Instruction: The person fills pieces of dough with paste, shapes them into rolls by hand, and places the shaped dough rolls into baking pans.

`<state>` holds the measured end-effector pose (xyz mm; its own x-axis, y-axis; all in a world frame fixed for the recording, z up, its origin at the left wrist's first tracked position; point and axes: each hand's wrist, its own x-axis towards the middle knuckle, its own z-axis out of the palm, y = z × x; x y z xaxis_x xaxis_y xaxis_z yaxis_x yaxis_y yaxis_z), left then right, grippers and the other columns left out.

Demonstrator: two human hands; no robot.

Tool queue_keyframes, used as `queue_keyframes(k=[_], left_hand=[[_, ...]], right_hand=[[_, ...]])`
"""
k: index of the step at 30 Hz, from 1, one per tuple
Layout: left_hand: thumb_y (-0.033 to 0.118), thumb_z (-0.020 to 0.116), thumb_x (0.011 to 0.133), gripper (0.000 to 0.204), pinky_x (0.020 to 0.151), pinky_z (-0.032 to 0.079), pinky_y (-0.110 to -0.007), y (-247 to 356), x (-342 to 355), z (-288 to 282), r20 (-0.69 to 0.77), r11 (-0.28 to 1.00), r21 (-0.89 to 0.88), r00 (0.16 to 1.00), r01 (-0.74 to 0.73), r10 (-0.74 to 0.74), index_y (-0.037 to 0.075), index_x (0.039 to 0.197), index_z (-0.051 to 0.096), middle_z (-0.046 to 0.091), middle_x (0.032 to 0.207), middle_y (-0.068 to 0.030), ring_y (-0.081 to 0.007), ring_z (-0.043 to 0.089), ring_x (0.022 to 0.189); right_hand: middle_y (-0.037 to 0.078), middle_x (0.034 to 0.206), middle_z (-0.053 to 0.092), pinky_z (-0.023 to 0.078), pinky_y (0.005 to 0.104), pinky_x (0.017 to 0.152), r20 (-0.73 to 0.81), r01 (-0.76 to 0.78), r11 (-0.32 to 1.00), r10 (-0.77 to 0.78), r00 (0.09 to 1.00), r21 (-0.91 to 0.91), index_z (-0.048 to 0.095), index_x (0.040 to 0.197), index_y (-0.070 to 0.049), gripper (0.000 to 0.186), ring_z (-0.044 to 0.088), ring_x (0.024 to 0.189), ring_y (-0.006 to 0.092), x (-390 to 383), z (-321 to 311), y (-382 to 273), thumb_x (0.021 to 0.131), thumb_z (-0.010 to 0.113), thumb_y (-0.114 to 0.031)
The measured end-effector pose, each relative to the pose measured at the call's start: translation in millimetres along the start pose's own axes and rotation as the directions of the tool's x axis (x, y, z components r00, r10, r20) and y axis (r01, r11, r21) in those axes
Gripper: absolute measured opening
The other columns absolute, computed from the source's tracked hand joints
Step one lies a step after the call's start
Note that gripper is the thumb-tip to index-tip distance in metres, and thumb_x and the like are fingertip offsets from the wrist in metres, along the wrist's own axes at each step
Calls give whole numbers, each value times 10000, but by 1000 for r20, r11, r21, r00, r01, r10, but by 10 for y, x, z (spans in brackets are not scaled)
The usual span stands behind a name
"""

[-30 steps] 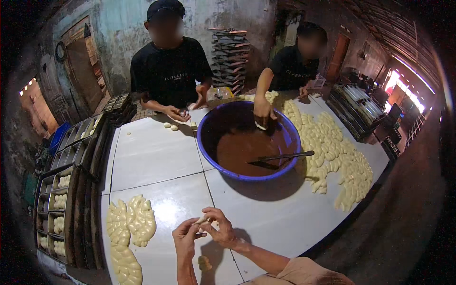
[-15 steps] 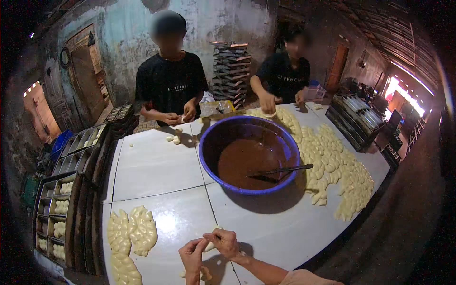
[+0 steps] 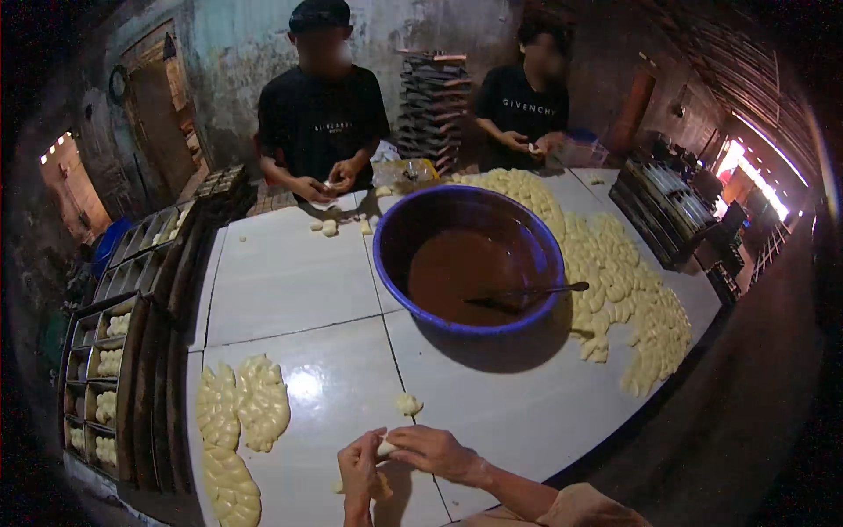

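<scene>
We have 2 hands at work over the near part of the white table (image 3: 290, 299), and the step looks to us like shaping or closing a small dough piece (image 3: 386, 448). That piece is between the hands, off to the near side of the blue tub (image 3: 474, 329). The left hand (image 3: 358, 465) pinches it from the left, fingertips bent in, while the right hand (image 3: 436, 452) has its fingers curved over it from the other side; we cannot tell how hard either presses, nor whether there is anything inside. Just ahead of the fingertips lies 1 pale dough lump (image 3: 407, 404), touched by neither hand, and a dough scrap (image 3: 382, 486) shows partly hidden between the forearms. Flattened dough (image 3: 263, 400) rests to our left, within easy reach. In our judgement, the next move calls for a light, even squeeze with the fingertips, turning the piece without tearing its soft skin. The brown mixture (image 3: 452, 272) and the dark-handled tool (image 3: 562, 288) in it sit well apart from our hands.
</scene>
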<state>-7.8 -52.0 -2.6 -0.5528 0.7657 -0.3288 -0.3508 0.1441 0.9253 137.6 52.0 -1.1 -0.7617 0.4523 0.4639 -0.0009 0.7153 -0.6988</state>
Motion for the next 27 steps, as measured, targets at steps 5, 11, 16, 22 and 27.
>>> queue_keyframes(k=[5, 11, 16, 22, 27], left_hand=[[226, 567, 1006, 578, 752, 550, -277, 233, -192, 7, 17, 999, 24, 999, 28, -28, 44, 1511, 355, 679, 1125, -183, -150, 664, 861], [288, 845, 755, 693, 821, 558, -369, 251, -428, -569, 111, 675, 693, 963, -253, 247, -20, 1314, 577, 667, 1203, -210, -335, 683, 1030], [406, 877, 622, 888, 988, 461, -483, 194, -568, -681, 414, 355, 822, 895, -445, 163, -6, 1331, 536, 581, 1296, -235, -422, 567, 1159], [337, 886, 607, 917, 1012, 438, -461, 205, -533, -710, 433, 312, 831, 888, -460, 156, 6, 1370, 500, 546, 1323, -250, -419, 531, 1201], [298, 879, 635, 949, 1065, 365, -457, 67, -509, -688, 432, 301, 841, 893, -449, 127, 83, 1445, 435, 487, 1397, -161, -345, 476, 1267]], right_hand=[[83, 1026, 695, 562, 291, 817, 163, -426, 868, 396, 904, 256, 626, 1197, 15, 318, 672, 884, 145, -120, -104, 55, 926, 691, -137], [103, 1062, 692, 561, 309, 809, 284, -633, 628, 572, 770, 453, 584, 1279, -34, 372, 682, 918, 146, -412, -206, -18, 963, 642, -223], [90, 1327, 561, 454, 390, 1014, 473, -146, 953, 260, 842, -264, 630, 1183, -77, 323, 506, 1252, 272, -601, -47, 7, 938, 597, -285], [91, 1182, 644, 487, 413, 947, 307, -278, 949, 312, 899, -149, 664, 1102, -77, 261, 599, 1119, 281, -458, -49, 115, 918, 640, -261], [116, 1060, 672, 558, 328, 758, 290, -540, 824, 481, 827, 174, 648, 1113, -22, 258, 687, 889, 232, -428, -98, -3, 876, 702, -109]])
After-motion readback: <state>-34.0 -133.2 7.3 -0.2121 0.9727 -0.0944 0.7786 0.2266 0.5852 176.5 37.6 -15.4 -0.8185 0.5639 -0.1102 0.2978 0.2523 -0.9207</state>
